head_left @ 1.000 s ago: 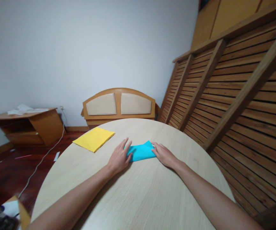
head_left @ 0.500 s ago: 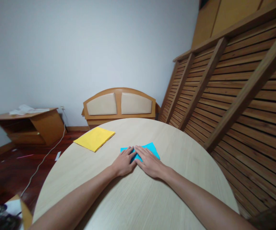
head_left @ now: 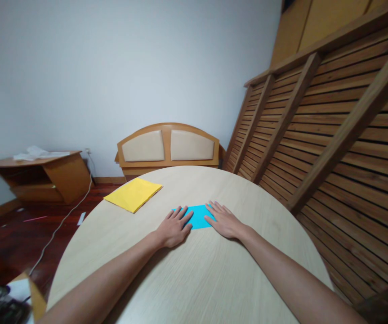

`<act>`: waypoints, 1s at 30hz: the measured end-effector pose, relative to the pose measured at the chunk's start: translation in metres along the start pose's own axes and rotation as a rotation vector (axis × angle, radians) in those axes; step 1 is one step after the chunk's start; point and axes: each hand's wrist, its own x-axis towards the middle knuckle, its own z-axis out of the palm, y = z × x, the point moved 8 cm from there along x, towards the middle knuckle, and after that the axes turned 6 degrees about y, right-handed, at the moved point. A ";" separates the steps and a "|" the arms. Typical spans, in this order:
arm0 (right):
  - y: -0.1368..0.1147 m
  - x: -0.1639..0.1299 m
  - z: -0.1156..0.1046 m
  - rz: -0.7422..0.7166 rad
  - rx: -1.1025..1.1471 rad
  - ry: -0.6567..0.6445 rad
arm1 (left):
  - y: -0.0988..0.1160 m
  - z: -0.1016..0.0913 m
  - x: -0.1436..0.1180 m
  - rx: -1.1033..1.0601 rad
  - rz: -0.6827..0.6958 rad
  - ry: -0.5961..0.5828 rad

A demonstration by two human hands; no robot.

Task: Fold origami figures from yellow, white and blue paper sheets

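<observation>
On a round table (head_left: 194,279), two bare hands lie flat over a piece of blue paper (head_left: 198,216) — palms down, fingers spread wide, gripping nothing. At the sheet's left end rests the left hand (head_left: 172,228), its fingertips covering the paper's near left corner. Opposite it sits the right hand (head_left: 225,220), fingers laid over the right end, so that only the middle strip of blue shows between the two. Both forearms run back across the pale wood-grain top toward the camera.

Well apart from the hands, toward the table's far left edge, lies a yellow sheet (head_left: 133,194), flat and at an angle to the blue one — nothing touches it.

Beyond the table stands a wooden headboard (head_left: 167,147) with two padded cream panels, set against a plain grey-white wall. To the right, a slatted wooden frame (head_left: 332,130) leans steeply across the scene. At far left, a low wooden cabinet (head_left: 42,177) carries some white papers on its top, and a white cable (head_left: 62,222) trails from the wall across the dark red floor beside it.
</observation>
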 end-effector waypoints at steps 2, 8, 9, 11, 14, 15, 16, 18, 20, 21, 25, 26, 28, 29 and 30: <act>0.009 -0.001 -0.004 0.065 -0.021 0.014 | 0.000 -0.001 -0.001 0.008 -0.003 -0.006; -0.021 -0.006 -0.017 -0.126 0.005 0.153 | 0.004 -0.005 -0.002 -0.001 0.039 0.051; -0.030 -0.008 -0.015 -0.183 0.029 0.145 | 0.005 -0.006 -0.002 -0.008 0.056 0.059; -0.044 -0.010 -0.008 -0.243 0.082 0.092 | 0.006 -0.007 -0.003 -0.029 0.098 0.064; -0.047 -0.011 0.000 -0.240 0.117 0.026 | 0.003 -0.009 -0.003 -0.053 0.137 0.046; -0.045 -0.011 0.000 -0.231 0.119 0.022 | 0.000 -0.009 -0.003 -0.052 0.133 0.033; -0.042 -0.011 -0.001 -0.223 0.118 0.025 | -0.003 -0.010 -0.003 -0.049 0.122 0.017; -0.033 -0.010 -0.003 -0.205 0.113 0.037 | -0.010 -0.010 -0.002 -0.036 0.084 -0.017; -0.025 -0.009 -0.005 -0.184 0.110 0.043 | -0.018 -0.011 -0.001 -0.018 0.040 -0.039; -0.022 -0.008 -0.005 -0.176 0.109 0.043 | -0.022 -0.012 -0.001 -0.006 0.015 -0.040; -0.017 -0.007 -0.003 -0.168 0.101 0.046 | -0.027 -0.020 0.000 0.064 -0.043 0.045; -0.017 -0.007 -0.003 -0.169 0.100 0.049 | -0.023 -0.022 0.000 0.074 -0.021 0.078; -0.018 -0.008 -0.003 -0.173 0.104 0.057 | -0.008 -0.024 -0.001 0.059 0.082 0.115; -0.019 -0.009 -0.004 -0.178 0.108 0.061 | 0.001 -0.023 -0.002 0.033 0.149 0.113; -0.019 -0.009 -0.005 -0.182 0.110 0.064 | 0.009 -0.021 -0.002 0.005 0.205 0.099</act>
